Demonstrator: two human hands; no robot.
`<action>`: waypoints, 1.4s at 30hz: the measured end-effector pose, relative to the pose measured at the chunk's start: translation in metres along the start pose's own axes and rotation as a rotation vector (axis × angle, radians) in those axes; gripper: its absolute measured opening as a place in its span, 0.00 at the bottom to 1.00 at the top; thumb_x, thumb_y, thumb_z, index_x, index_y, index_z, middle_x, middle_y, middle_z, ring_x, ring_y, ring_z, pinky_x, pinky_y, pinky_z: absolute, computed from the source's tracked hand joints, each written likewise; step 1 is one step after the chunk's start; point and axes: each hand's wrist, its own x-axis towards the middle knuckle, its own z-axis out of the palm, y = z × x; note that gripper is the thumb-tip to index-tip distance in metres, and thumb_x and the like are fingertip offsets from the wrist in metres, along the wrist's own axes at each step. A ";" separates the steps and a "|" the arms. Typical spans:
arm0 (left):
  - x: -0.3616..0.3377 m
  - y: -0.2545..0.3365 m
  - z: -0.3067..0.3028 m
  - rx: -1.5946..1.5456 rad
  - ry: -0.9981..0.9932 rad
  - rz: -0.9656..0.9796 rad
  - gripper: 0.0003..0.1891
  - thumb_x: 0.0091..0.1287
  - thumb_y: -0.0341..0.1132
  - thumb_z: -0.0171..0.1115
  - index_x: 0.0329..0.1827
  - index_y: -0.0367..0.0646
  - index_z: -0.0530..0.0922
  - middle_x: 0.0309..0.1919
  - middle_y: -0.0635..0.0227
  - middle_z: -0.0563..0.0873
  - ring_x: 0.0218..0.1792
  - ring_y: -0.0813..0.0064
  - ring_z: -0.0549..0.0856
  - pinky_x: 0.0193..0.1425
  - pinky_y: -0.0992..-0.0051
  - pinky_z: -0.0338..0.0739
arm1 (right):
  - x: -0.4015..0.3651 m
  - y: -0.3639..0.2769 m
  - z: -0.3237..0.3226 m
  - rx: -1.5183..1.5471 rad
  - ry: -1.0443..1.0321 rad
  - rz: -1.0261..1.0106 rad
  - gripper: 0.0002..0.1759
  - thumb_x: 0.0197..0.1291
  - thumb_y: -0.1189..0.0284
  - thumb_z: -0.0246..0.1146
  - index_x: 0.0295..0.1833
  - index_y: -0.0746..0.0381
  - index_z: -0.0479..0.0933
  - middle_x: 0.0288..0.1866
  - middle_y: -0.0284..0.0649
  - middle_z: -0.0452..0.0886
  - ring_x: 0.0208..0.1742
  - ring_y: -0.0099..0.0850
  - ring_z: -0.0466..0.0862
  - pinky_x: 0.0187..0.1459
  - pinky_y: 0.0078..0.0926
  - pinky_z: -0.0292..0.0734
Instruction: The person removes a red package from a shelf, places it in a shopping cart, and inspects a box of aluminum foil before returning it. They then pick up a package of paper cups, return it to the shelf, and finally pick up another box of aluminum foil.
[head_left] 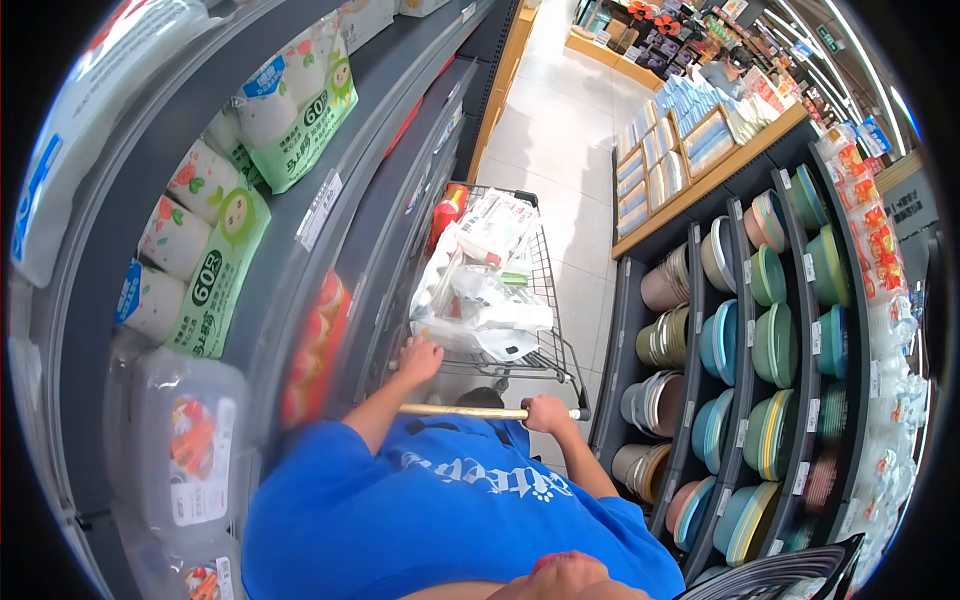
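Wrapped around the right end of the yellowish handle (465, 410) of a shopping cart is my right hand (548, 412). My left hand (421, 358) is off the handle, at the near left corner of the basket, fingers loosely apart and close to a white plastic bag (500, 318). The wire cart (562, 335) carries that bag, a white printed package (494, 230) and a red container (450, 208) at its far left corner.
Shelves on the left hold green-and-white packs of paper rolls (205, 250) and clear plastic containers (190, 440). Right-hand shelves carry stacked bowls and basins (775, 345). A tiled aisle (555, 130) runs ahead, past a wooden display (680, 150); a person (727, 70) is at the back.
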 end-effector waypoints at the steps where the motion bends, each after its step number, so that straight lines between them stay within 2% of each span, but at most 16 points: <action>1: 0.003 0.005 -0.004 0.007 -0.045 -0.031 0.21 0.70 0.50 0.51 0.47 0.48 0.88 0.60 0.53 0.83 0.66 0.49 0.74 0.67 0.47 0.68 | 0.000 0.002 -0.003 0.007 -0.007 0.004 0.17 0.54 0.61 0.60 0.48 0.50 0.86 0.39 0.47 0.88 0.43 0.50 0.88 0.46 0.48 0.83; 2: 0.007 0.009 -0.008 0.015 -0.092 -0.062 0.21 0.70 0.50 0.50 0.48 0.48 0.88 0.63 0.51 0.81 0.69 0.49 0.71 0.70 0.46 0.65 | 0.003 0.006 -0.003 0.002 -0.015 0.004 0.17 0.54 0.61 0.60 0.48 0.50 0.86 0.39 0.47 0.88 0.43 0.50 0.88 0.46 0.48 0.83; 8: 0.045 0.027 -0.048 0.039 -0.536 -0.090 0.24 0.66 0.46 0.50 0.57 0.45 0.86 0.68 0.50 0.78 0.66 0.43 0.77 0.74 0.42 0.59 | 0.019 0.020 -0.022 -0.027 -0.043 -0.017 0.17 0.53 0.61 0.61 0.47 0.50 0.86 0.39 0.48 0.88 0.43 0.50 0.88 0.46 0.47 0.83; 11: 0.083 0.009 -0.020 0.097 -0.653 -0.057 0.25 0.67 0.46 0.49 0.58 0.41 0.85 0.67 0.51 0.80 0.66 0.42 0.78 0.75 0.40 0.59 | 0.031 0.030 -0.027 -0.022 -0.032 -0.024 0.17 0.53 0.61 0.61 0.47 0.50 0.86 0.39 0.49 0.88 0.43 0.50 0.88 0.46 0.47 0.83; 14: 0.141 -0.046 0.072 0.222 -0.599 0.164 0.26 0.67 0.46 0.49 0.59 0.40 0.83 0.64 0.53 0.82 0.66 0.45 0.79 0.73 0.37 0.59 | 0.041 0.034 -0.039 -0.025 -0.051 -0.030 0.17 0.52 0.62 0.61 0.47 0.50 0.86 0.39 0.49 0.88 0.43 0.49 0.88 0.46 0.47 0.84; 17: 0.154 -0.028 0.052 0.246 -0.587 0.280 0.28 0.68 0.48 0.49 0.60 0.38 0.83 0.61 0.50 0.83 0.64 0.45 0.80 0.70 0.42 0.67 | 0.052 0.045 -0.057 -0.039 -0.042 -0.038 0.16 0.53 0.63 0.60 0.46 0.51 0.86 0.40 0.49 0.88 0.44 0.48 0.88 0.46 0.46 0.84; 20: 0.152 0.011 0.006 0.185 -0.542 0.200 0.22 0.74 0.45 0.49 0.52 0.37 0.85 0.51 0.49 0.87 0.57 0.46 0.84 0.64 0.54 0.75 | 0.065 0.057 -0.071 -0.018 -0.016 -0.020 0.16 0.52 0.64 0.60 0.46 0.52 0.86 0.39 0.49 0.88 0.44 0.48 0.88 0.46 0.47 0.84; 22: 0.185 -0.014 0.044 0.149 -0.503 0.147 0.23 0.74 0.47 0.49 0.51 0.37 0.85 0.50 0.48 0.87 0.56 0.46 0.84 0.65 0.56 0.75 | 0.076 0.061 -0.088 0.002 -0.022 0.003 0.16 0.52 0.64 0.60 0.45 0.53 0.86 0.39 0.49 0.88 0.44 0.49 0.88 0.45 0.47 0.84; 23: 0.200 -0.025 0.058 0.131 -0.483 0.123 0.24 0.74 0.48 0.49 0.51 0.37 0.85 0.49 0.47 0.87 0.56 0.46 0.83 0.66 0.57 0.75 | 0.084 0.064 -0.093 0.000 -0.047 0.011 0.19 0.51 0.64 0.60 0.50 0.51 0.85 0.41 0.49 0.88 0.44 0.49 0.88 0.47 0.48 0.83; 26: 0.194 0.028 -0.008 0.073 -0.536 -0.030 0.24 0.74 0.50 0.48 0.49 0.40 0.86 0.51 0.50 0.87 0.58 0.48 0.83 0.65 0.55 0.75 | 0.102 0.073 -0.107 -0.011 -0.068 0.019 0.20 0.51 0.64 0.60 0.50 0.51 0.85 0.41 0.49 0.88 0.44 0.49 0.88 0.47 0.48 0.83; 32: 0.210 0.045 -0.029 0.057 -0.363 0.008 0.23 0.73 0.54 0.50 0.45 0.48 0.88 0.53 0.57 0.86 0.61 0.54 0.80 0.63 0.54 0.75 | 0.134 0.091 -0.128 0.002 -0.081 0.010 0.22 0.52 0.64 0.60 0.53 0.50 0.85 0.43 0.49 0.89 0.46 0.48 0.88 0.48 0.46 0.83; 38: 0.250 0.050 -0.021 -0.085 -0.201 -0.206 0.20 0.65 0.53 0.58 0.36 0.46 0.89 0.49 0.54 0.87 0.52 0.51 0.86 0.56 0.55 0.79 | 0.165 0.111 -0.154 -0.036 -0.126 -0.058 0.23 0.51 0.64 0.60 0.54 0.50 0.84 0.44 0.49 0.89 0.47 0.47 0.88 0.49 0.45 0.83; 42: 0.266 0.072 -0.047 -0.150 -0.244 -0.257 0.18 0.62 0.51 0.61 0.34 0.44 0.89 0.46 0.52 0.88 0.47 0.48 0.87 0.52 0.54 0.80 | 0.184 0.122 -0.167 -0.025 -0.128 -0.078 0.23 0.51 0.63 0.60 0.54 0.49 0.85 0.43 0.49 0.89 0.47 0.47 0.88 0.49 0.45 0.83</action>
